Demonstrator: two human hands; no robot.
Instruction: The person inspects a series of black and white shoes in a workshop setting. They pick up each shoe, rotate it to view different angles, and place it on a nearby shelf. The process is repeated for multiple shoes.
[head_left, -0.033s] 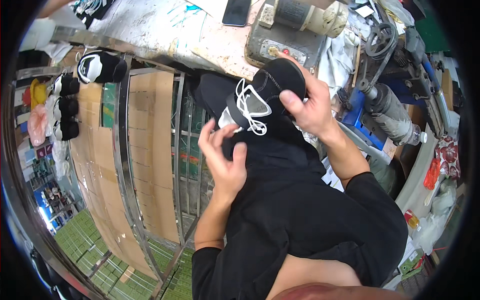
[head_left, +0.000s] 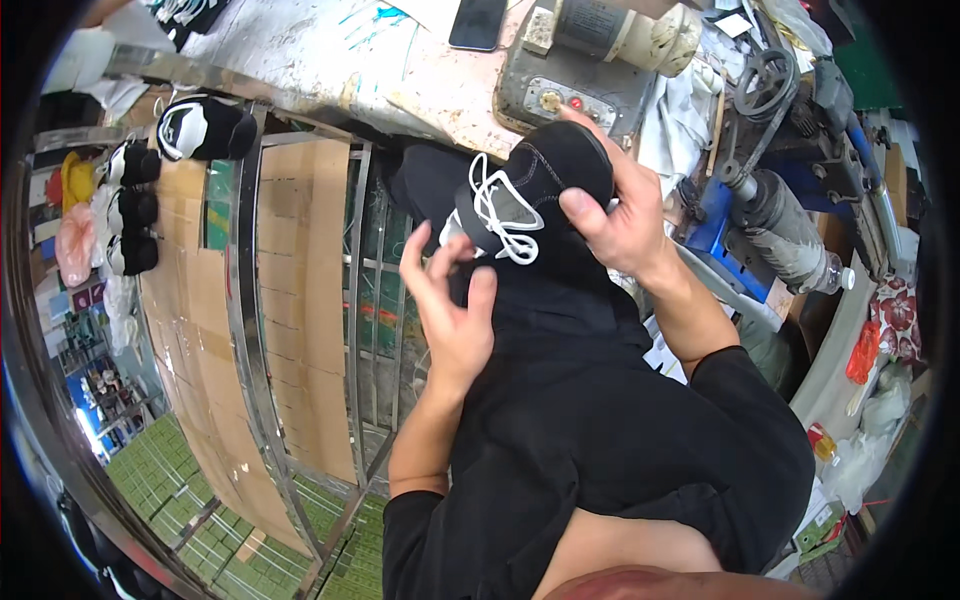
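Observation:
A black shoe (head_left: pixel 550 160) with white laces and white trim is held above my lap, its toe pointing up and to the right. My right hand (head_left: pixel 635 205) grips the toe end, thumb on the near side and fingers around the far edge. At the heel end, my left hand (head_left: pixel 450 315) has its fingers spread and its thumb standing apart. One left fingertip reaches the white part near the heel; whether it presses on it I cannot tell. Loops of white lace (head_left: pixel 515 245) hang over the shoe's opening.
A worn workbench (head_left: pixel 330 50) ahead carries a dark phone (head_left: pixel 476 24) and a motor unit (head_left: pixel 590 60) with a red button. On the left stands a metal rack (head_left: pixel 245 300) with cardboard panels and several black-and-white shoes (head_left: pixel 205 130). A blue machine (head_left: pixel 735 265) with a handwheel is at right.
The shoe has tilted slightly, and its lace loops have shifted. My left fingers have moved a little at the heel; my right hand keeps its hold on the toe.

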